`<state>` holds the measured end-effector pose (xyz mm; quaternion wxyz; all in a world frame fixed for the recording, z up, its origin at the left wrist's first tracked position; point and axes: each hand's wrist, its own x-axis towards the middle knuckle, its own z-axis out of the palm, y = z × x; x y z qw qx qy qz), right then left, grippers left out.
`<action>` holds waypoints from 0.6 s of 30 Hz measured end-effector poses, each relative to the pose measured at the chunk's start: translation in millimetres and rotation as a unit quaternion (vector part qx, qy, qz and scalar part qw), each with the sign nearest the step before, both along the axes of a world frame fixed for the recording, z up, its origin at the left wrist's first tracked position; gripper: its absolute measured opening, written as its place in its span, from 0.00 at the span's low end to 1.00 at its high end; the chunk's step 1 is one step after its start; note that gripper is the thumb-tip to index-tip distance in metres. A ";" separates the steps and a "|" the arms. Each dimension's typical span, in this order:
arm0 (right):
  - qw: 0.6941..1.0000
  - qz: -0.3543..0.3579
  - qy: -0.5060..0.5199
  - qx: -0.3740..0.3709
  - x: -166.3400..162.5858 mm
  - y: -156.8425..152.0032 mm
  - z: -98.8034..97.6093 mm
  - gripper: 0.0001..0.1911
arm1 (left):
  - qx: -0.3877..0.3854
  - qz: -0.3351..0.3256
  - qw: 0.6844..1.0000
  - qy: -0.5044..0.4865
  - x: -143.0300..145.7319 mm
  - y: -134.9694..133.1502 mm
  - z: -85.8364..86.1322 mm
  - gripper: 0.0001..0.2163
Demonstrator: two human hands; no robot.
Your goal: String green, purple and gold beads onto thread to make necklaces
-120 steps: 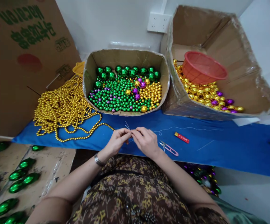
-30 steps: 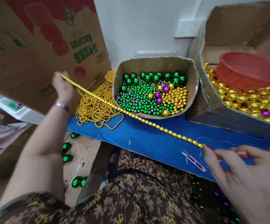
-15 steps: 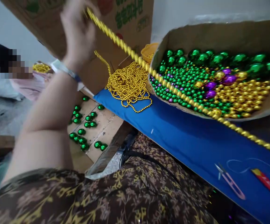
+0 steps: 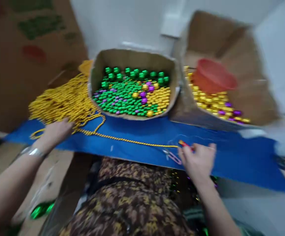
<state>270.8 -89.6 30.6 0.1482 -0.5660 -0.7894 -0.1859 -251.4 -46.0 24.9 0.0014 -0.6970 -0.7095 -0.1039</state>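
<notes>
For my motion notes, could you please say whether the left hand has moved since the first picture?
Yes, leftward: the left hand was in front of the middle box, now left of it.

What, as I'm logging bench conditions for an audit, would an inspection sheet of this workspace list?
Surface: blue cloth, with a small pale scrap near its front edge.
Work items: gold bead strand stretched across the cloth, beside a gold bead pile.
Clutter: pink-handled snips just in front of the strand; a red-and-yellow item, partly hidden, at the strand's right end.
Hands: left hand at the pile's near edge; right hand at the strand's right end; blur leaves both grips unclear.
Cables: nothing seen.
Surroundings: central carton of green, gold and purple beads; right-hand carton with a red basket on gold beads; pale wall.
</notes>
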 end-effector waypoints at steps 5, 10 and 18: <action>0.988 0.004 -0.073 0.139 -23.8 11.3 6.1 0.09 | 0.011 -0.242 0.962 -0.127 124.2 27.1 -19.9 0.19; 0.982 0.038 -0.015 0.182 -45.9 -2.2 50.1 0.12 | -0.136 -0.430 0.828 -0.333 266.5 28.6 -27.3 0.22; 0.991 -0.066 0.037 0.107 10.7 2.4 28.0 0.16 | -0.333 -0.396 0.800 -0.304 202.8 41.0 -17.7 0.16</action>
